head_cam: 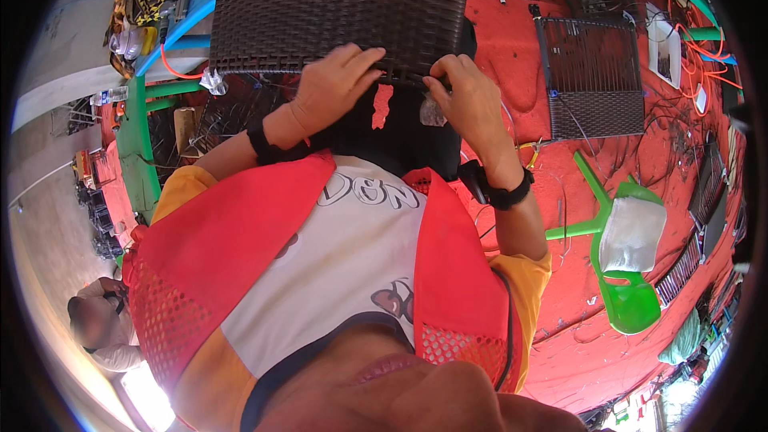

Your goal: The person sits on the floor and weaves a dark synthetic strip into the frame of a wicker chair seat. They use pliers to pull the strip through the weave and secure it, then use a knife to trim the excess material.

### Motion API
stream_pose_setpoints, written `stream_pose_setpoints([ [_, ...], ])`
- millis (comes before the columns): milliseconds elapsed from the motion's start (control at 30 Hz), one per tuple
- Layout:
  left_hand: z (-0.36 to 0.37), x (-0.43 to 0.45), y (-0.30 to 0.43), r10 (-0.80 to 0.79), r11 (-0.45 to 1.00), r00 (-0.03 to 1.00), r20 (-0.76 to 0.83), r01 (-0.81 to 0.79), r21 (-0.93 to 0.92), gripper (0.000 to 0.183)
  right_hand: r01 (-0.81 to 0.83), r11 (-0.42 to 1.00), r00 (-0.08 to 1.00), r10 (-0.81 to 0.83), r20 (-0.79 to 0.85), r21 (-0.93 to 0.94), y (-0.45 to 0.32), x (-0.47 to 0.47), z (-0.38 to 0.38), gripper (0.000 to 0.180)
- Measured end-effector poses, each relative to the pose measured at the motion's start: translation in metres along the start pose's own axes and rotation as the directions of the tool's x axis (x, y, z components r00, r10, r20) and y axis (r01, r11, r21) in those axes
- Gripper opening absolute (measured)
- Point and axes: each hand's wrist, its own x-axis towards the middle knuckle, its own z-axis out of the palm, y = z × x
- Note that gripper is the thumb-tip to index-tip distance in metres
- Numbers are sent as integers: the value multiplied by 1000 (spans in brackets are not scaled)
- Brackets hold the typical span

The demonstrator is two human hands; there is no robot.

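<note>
A dark brown woven wicker panel [336,6] spans the top middle, its near edge facing me. My left hand [336,87] lies on that edge, fingers stretched over the weave and thumb apart near the rim. At the panel's near right corner, my right hand [471,93] grips the edge between thumb and bent fingers. Whether a loose strand is in that pinch is hidden. Below the edge, black cloth [402,138] covers my lap, with a torn red patch [382,106] showing on it.
Right of me, a partly woven panel [594,78] lies on the red floor covering [516,90]. Pliers with yellow handles [533,155] are near my right forearm. A green plastic chair [630,306] stands further right, a white box [663,48] beyond. At lower left is another person [108,324].
</note>
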Motion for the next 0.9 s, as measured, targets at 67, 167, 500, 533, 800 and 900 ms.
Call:
stream_pose_setpoints([
  [67, -7, 9, -16, 11, 998, 999, 46, -14, 67, 40, -32, 999, 999, 32, 6, 10, -1, 2, 1, 23],
  [167, -9, 21, -36, 122, 990, 987, 101, -128, 52, 42, 14, 994, 999, -10, 37, -106, -1, 7, 3, 30],
  [500, 4, 25, -58, 325, 943, 945, 40, -327, 65, 44, 196, 949, 974, -159, 162, -247, 10, 28, 15, 41],
  [533, 5, 24, -59, 311, 949, 950, 29, -312, 40, 43, 196, 946, 971, -151, 183, -257, 10, 29, 16, 41],
  [800, 10, 15, -47, 174, 983, 981, -87, -178, -46, 32, 142, 973, 974, -105, 200, -182, 4, 34, 11, 31],
  [900, 9, 6, -31, 127, 991, 973, -191, -135, -26, 23, 113, 991, 989, -106, 98, -70, 1, 28, 11, 27],
])
